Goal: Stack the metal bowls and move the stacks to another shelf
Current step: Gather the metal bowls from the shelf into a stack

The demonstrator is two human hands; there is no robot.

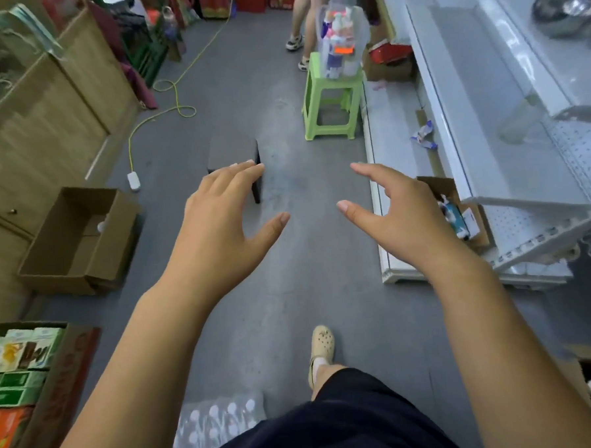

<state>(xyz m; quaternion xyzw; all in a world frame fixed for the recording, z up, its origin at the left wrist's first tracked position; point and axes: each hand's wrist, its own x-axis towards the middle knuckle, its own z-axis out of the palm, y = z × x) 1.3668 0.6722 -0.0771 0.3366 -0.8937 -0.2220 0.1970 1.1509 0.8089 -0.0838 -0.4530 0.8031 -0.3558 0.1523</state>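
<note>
A grey floor [291, 292] runs down a narrow shop aisle. On one side stands a wooden cabinet [42, 117], on the other a white metal shelving unit [471, 146] with several tiers, the lower ones perforated.

The metal bowls [557, 11] sit on an upper tier at the far top right corner, well apart from both hands. They are blurred, so their number cannot be told.

The left hand [218, 221] and the right hand [400, 218] are both held out over the floor, palms down. The fingers of each are straight and spread, gripping nothing.

There are two stools: a green plastic stool [332, 102] beside the shelving, carrying one clear plastic tub of bottles [341, 40], and a low dark stool [234, 155] partly behind the left fingertips.

Three cardboard boxes show:
- an open box [79, 242] against the cabinet
- a box of coloured packets [18, 375] at the lower left
- a small box [458, 212] with packets on the shelving's lowest tier, behind the right hand

One yellow-green cable [174, 93] loops across the floor to a white plug [133, 181]. Another person's legs [305, 17] stand beyond the green stool. The wearer's one visible foot is in a beige clog [322, 345].
</note>
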